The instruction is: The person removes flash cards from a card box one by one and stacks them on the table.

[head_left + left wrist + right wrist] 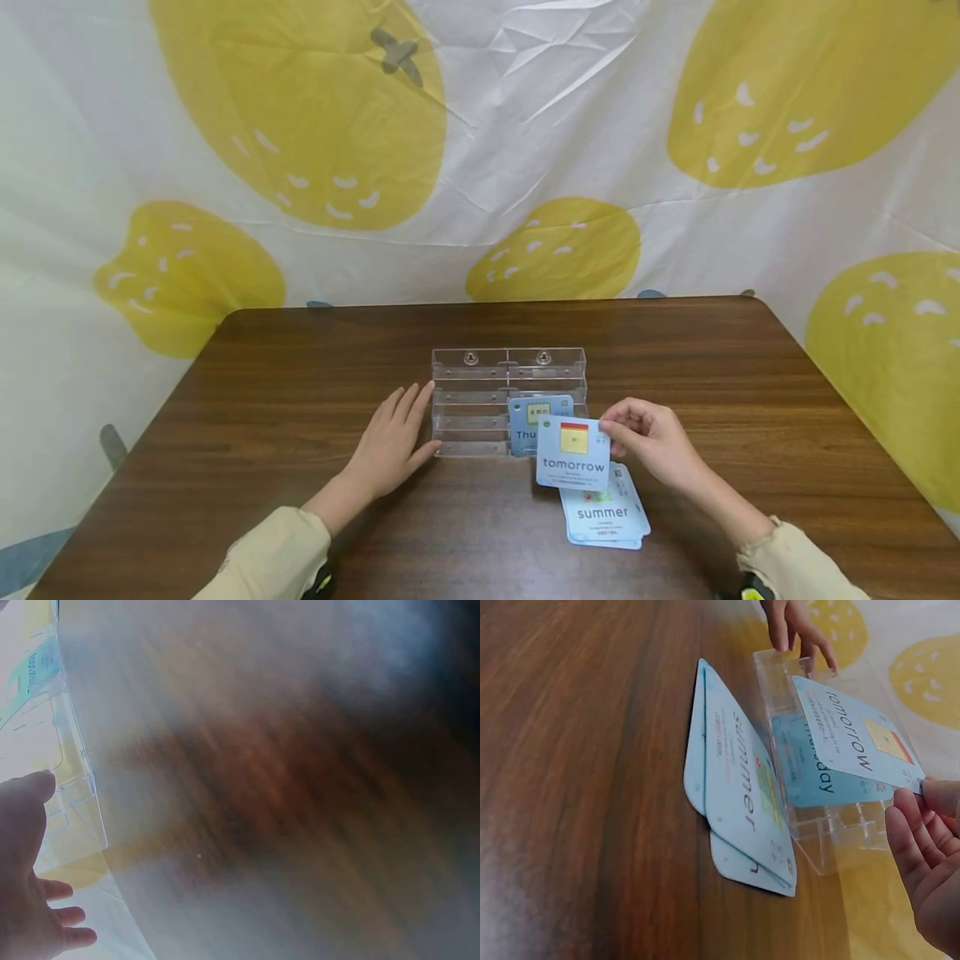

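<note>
My right hand [651, 437] pinches a light blue flashcard reading "tomorrow" [573, 452] by its right edge, held up in front of the clear rack. The clear plastic card rack [471, 422] has tiers in two columns. A "Thursday" flashcard [802, 766] stands in the right column's front, partly hidden behind the held card. A small stack of flashcards topped by "summer" [604, 510] lies on the table below the held card. My left hand [387, 442], fingers extended, touches the rack's left side; the left wrist view shows its thumb [39, 786] near the rack.
The brown wooden table [262, 433] carries the rack and cards. Behind its far edge hangs a white cloth [540, 108] with large yellow fruit prints. Both sleeves are pale, with dark devices at the wrists.
</note>
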Demonstrator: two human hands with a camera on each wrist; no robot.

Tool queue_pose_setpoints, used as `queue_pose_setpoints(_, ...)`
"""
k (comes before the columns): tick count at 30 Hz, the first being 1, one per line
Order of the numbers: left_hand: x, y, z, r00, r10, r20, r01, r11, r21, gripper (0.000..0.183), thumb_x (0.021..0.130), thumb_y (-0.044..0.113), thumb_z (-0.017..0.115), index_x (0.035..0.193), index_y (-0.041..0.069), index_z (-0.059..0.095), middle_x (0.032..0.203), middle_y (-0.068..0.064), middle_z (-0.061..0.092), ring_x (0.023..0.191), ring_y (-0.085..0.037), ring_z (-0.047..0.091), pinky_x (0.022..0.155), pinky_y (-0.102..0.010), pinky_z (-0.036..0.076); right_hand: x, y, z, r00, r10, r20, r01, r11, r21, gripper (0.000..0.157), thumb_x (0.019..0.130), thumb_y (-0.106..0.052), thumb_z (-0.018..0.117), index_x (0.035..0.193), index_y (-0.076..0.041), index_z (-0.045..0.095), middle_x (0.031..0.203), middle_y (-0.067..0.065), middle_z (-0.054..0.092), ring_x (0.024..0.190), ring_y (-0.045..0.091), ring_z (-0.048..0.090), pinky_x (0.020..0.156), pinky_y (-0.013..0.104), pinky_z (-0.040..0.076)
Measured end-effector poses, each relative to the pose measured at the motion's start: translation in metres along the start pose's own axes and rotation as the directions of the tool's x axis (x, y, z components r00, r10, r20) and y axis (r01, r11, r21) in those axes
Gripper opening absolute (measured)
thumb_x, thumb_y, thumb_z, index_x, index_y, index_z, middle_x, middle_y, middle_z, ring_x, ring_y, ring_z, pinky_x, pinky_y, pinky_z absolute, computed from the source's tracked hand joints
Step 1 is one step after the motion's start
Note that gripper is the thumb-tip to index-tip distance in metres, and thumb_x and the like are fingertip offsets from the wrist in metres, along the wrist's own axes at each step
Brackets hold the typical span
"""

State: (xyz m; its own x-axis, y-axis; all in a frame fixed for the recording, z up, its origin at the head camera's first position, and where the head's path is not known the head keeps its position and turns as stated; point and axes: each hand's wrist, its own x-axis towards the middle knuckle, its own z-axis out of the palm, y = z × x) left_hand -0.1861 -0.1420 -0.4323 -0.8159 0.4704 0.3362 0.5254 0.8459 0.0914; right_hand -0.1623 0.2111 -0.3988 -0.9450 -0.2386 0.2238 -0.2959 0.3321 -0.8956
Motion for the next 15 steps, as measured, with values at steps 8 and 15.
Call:
queue_pose_setpoints(8,0.0,0.0,0.001,1.0,0.003,-0.014,-0.003,1.0,0.01,0.078,0.084,0.04,0.062,0.141,0.002,0.025,0.132,-0.025,0.041,0.121,-0.042,0.037,0.1,-0.051,0.032,-0.006,0.006,-0.006,0.999,0.047,0.011,-0.047,0.999,0.006,0.012,0.084,-0.004,0.062,0.089,0.007,0.06,0.074,0.011,0.063,0.055,0.012,0.056,0.053,0.032,0.053)
queue_pose_setpoints(15,0.0,0.001,0.0,1.0,-0.004,-0.009,0.004,0.999,0.039,0.077,0.084,0.042,0.06,0.142,0.004,0.025,0.133,-0.023,0.041,0.122,-0.041,0.036,0.098,-0.056,0.031,-0.01,0.012,-0.012,0.998,0.051,0.032,-0.051,0.999,0.011,0.013,0.086,-0.003,0.06,0.089,0.009,0.06,0.073,0.009,0.063,0.057,0.012,0.057,0.053,0.032,0.052)
